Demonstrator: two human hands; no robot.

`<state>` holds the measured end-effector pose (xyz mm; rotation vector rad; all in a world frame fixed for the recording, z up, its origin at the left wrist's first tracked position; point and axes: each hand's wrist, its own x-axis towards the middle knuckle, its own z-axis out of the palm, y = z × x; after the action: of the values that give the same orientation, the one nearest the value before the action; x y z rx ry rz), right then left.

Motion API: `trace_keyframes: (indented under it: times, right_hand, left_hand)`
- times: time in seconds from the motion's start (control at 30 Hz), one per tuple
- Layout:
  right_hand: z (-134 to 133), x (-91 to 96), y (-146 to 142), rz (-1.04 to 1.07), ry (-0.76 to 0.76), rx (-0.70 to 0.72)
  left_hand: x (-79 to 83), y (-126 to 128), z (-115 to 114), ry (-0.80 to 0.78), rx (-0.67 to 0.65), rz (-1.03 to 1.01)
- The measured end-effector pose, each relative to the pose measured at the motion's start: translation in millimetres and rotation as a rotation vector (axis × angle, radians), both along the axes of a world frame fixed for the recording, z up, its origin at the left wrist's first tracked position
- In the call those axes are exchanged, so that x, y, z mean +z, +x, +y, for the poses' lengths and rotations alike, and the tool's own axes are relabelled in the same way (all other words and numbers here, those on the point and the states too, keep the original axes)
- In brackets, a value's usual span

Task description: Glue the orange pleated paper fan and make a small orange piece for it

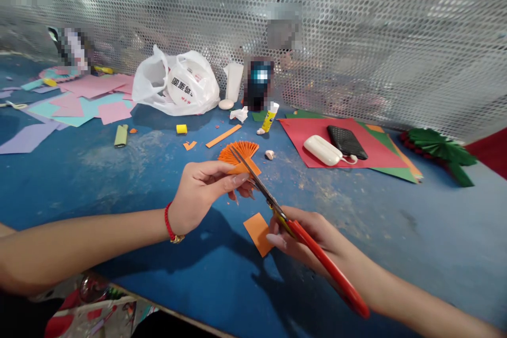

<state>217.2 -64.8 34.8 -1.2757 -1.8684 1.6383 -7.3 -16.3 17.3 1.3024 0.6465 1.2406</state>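
My left hand (206, 179) pinches a small piece of orange paper (253, 167) between thumb and fingers. Just beyond it is a pleated orange paper fan (238, 149); whether that fan lies on the table or is also held, I cannot tell. In my right hand (312, 232) is a pair of scissors (317, 253) with red handles, the blades pointing up and left across the orange paper. The blades look close together. Below the blades, beside my right fingertips, an orange paper rectangle (257, 233) lies on the blue table (158, 264).
Behind my hands are an orange strip (224, 136), a glue stick (270, 118), its yellow cap (181, 129) and a green lighter (121, 135). A white plastic bag (178, 84) and coloured paper (95, 95) stand left. On red paper (301, 142) rests a white device (322, 150); a green fan (439, 150) lies right.
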Motion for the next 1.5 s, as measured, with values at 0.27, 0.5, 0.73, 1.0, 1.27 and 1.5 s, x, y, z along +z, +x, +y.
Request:
trace_keyframes:
  times: [0.27, 0.5, 0.73, 1.0, 1.27, 1.5]
  right_hand:
    - [-2.1, -1.9, 0.6, -0.015, 0.011, 0.019]
    - [-0.5, 1.7, -0.1, -0.055, 0.028, 0.025]
    - [1.0, -2.3, 1.6, -0.077, 0.048, 0.025]
    - [3.6, 0.5, 2.4, -0.072, 0.092, 0.027]
    - [4.9, -1.9, 0.4, -0.067, 0.101, 0.023]
    - [4.7, 5.6, 7.3, 0.012, 0.232, -0.225]
  left_hand:
    - [-2.0, -1.8, -0.8, 0.026, 0.005, 0.019]
    - [-3.7, -1.9, -1.4, 0.021, -0.001, 0.020]
    - [-4.0, -3.1, 0.2, 0.027, 0.005, 0.033]
    - [-2.2, -1.7, 0.5, 0.023, 0.025, 0.049]
    - [0.2, -0.9, -0.1, 0.003, 0.046, 0.064]
    - [0.6, -1.3, -1.1, 0.017, 0.055, 0.089]
